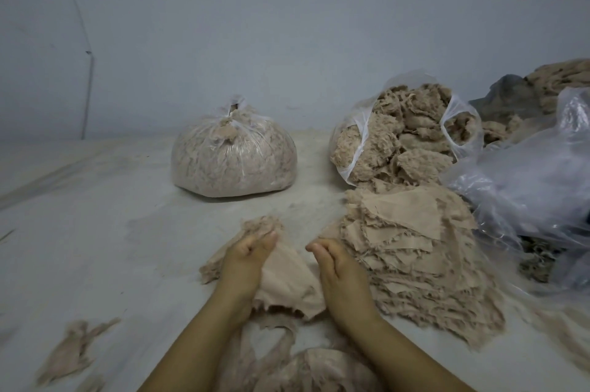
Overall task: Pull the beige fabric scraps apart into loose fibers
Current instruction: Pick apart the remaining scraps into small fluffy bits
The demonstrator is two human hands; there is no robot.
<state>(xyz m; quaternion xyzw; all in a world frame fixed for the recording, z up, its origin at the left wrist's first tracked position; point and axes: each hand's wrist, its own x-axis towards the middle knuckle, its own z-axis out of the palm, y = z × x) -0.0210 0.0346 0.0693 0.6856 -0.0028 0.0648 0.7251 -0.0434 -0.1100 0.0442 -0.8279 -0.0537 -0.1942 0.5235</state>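
**On the pale floor, both hands on one beige scrap**

On the pale dusty floor (pixel 95 216), near its front edge, I see the left hand (pixel 245 259) and the right hand (pixel 335 267) side by side, apart from each other, each gripping the same beige fabric scrap (pixel 287 280). The left hand's fingers are curled round a frayed, fluffy end of it that sticks up past the knuckles; the right hand's fingers are curled on the other side, with the smooth cloth sagging between the two. Just beside the right hand stands a layered heap of flat beige fabric scraps with ragged edges (pixel 412 244). Behind that heap an open clear plastic bag stuffed with beige scraps (pixel 405 136) leans toward the wall. To its left, well apart, sits a knotted clear plastic bag packed with loose beige fibers (pixel 233 155). More crumpled clear plastic sheeting (pixel 526 174) lies at the right edge. Loose beige fiber tufts (pixel 73 347) lie at the front left, and a further tangle lies between my forearms
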